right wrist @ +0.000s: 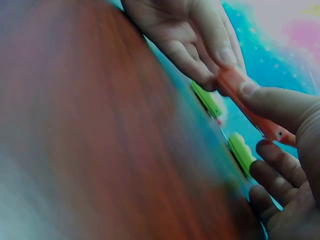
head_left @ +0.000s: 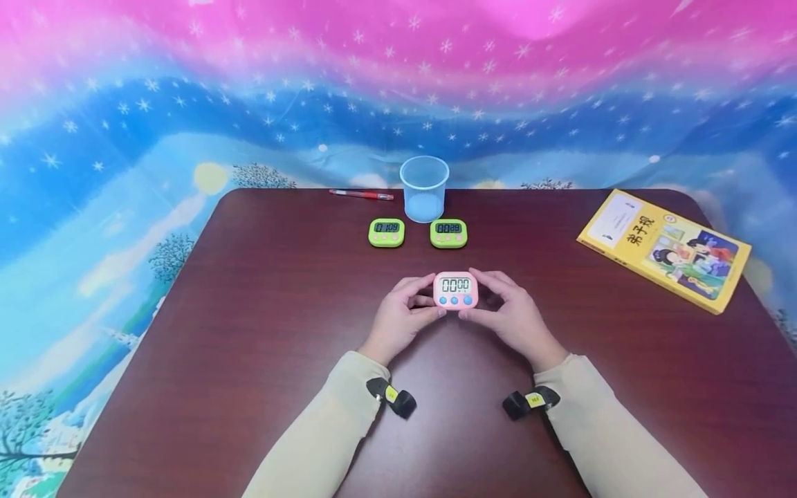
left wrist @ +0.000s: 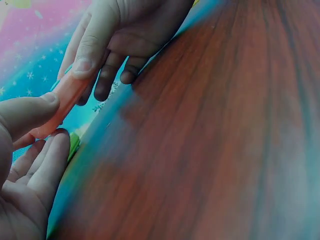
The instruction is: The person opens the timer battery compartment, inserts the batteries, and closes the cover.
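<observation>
A pink digital timer (head_left: 456,290) with a screen reading 00 00 and three blue buttons is held between both hands, its face toward the head camera. My left hand (head_left: 400,315) pinches its left side, thumb at the lower corner and forefinger at the upper one. On the other side my right hand (head_left: 512,315) grips it the same way. Both wrist views show the timer's edge, with thumbs pressed on it. Beyond it lie two green timers, the left one (head_left: 386,233) reading 01 09 and the right one (head_left: 448,234) reading 00 29.
Behind the green timers stands a clear blue cup (head_left: 425,197). A red pen (head_left: 362,195) lies at the table's back edge, left of the cup. To the right, a yellow book (head_left: 666,249) rests at an angle on the dark wooden table (head_left: 261,332). A patterned cloth (head_left: 349,83) hangs behind.
</observation>
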`<state>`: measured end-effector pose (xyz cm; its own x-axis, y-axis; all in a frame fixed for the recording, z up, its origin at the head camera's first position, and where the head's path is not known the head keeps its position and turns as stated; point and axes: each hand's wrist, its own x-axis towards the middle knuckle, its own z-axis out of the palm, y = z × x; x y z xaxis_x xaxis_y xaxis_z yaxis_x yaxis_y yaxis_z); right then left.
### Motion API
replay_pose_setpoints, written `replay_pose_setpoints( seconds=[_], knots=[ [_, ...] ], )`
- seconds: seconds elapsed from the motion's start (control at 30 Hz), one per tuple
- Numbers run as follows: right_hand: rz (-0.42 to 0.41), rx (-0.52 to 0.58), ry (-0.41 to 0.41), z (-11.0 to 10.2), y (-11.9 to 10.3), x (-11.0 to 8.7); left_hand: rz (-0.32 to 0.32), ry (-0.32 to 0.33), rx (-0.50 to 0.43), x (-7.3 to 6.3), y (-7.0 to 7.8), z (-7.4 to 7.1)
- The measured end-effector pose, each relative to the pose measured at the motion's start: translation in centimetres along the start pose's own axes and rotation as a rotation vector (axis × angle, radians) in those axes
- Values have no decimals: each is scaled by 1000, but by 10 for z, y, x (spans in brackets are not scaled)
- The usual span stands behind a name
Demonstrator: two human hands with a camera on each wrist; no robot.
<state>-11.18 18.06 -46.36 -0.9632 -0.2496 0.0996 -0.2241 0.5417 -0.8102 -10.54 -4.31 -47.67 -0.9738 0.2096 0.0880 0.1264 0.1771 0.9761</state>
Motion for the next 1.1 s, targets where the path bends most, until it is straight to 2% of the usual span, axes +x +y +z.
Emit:
replay_pose_setpoints(
  seconds=[0.2,0.4,0.53,0.87,0.97,1.1],
  knots=[
    [11,-26,3,-7,12,2,12,64,41,3,-4,15],
    [-6,-49,32,-15,21,9,25,120,153,15,-3,29],
    [9,-68,43,-20,25,12,15,111,224,23,-1,33],
    [55,-108,12,-30,31,26,6,110,411,38,6,33],
    [88,-123,7,-35,34,30,-14,110,467,46,5,38],
    [101,-126,41,-41,39,36,-30,100,526,60,6,45]
  ],
)
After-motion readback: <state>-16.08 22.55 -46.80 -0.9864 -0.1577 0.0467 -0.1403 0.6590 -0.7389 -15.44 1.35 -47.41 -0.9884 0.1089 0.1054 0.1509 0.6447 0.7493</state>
